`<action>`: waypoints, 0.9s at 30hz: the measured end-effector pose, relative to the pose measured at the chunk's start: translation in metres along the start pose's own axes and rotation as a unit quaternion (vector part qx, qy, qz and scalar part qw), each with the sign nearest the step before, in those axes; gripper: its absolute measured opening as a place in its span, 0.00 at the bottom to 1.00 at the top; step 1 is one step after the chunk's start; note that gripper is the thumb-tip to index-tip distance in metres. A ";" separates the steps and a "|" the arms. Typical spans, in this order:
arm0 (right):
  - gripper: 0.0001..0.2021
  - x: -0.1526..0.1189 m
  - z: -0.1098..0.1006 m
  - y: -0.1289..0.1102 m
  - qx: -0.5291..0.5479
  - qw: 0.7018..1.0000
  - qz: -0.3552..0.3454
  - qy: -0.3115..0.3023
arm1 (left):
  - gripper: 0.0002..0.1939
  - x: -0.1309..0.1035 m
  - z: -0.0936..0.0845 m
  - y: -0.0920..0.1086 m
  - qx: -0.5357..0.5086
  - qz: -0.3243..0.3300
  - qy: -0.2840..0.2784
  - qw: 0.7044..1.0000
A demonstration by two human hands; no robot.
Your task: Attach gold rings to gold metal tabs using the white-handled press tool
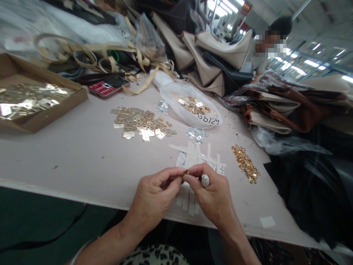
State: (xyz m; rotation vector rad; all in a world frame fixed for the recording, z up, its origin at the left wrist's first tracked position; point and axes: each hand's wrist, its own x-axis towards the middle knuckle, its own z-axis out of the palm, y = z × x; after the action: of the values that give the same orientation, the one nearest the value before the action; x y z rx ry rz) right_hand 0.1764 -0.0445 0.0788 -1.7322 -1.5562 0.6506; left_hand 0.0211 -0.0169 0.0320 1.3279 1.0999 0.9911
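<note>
Thumbs and forefingers of my left hand [154,193] and my right hand [213,193] meet over the table, pinching a small gold metal fitting [185,172] between them. Its exact kind is too small to tell. A white-wrapped tip [205,180] shows at a finger of my right hand; whether it is a covered finger or a held thing is unclear. Under the hands lie crossed white strips [190,156] over clear plastic. Beyond them are a pile of silver metal pieces [196,134] and a pile of flat gold plates [142,123]. Small gold fittings [245,163] are heaped to the right.
A cardboard box [35,123] of gold plates stands at left, beside a red-and-black case [106,87]. A plastic bag [190,105] holds more gold pieces. Beige bags [204,70] and brown leather pieces [289,106] are stacked behind. Another person [268,42] is at the back right.
</note>
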 end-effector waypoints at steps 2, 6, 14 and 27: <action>0.04 0.001 -0.002 0.000 -0.028 1.000 -0.014 0.005 | 0.09 0.001 -0.002 0.000 0.025 0.037 -0.016 0.999; 0.01 -0.001 -0.007 0.007 -0.065 0.996 -0.054 -0.004 | 0.10 0.004 -0.010 -0.001 0.118 0.125 -0.078 0.982; 0.09 -0.011 -0.001 0.043 -0.271 0.934 -0.221 -0.073 | 0.15 0.013 -0.026 -0.015 0.288 0.357 -0.089 0.884; 0.08 0.019 -0.033 0.029 -0.178 0.964 -0.042 -0.195 | 0.24 0.009 -0.020 -0.020 0.402 0.417 -0.176 0.796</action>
State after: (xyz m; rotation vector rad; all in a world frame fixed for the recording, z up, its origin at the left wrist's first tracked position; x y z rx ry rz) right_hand 0.2228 -0.0321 0.0788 -1.8591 -2.1166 0.7355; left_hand 0.0020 -0.0038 0.0126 2.7277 0.6081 0.8037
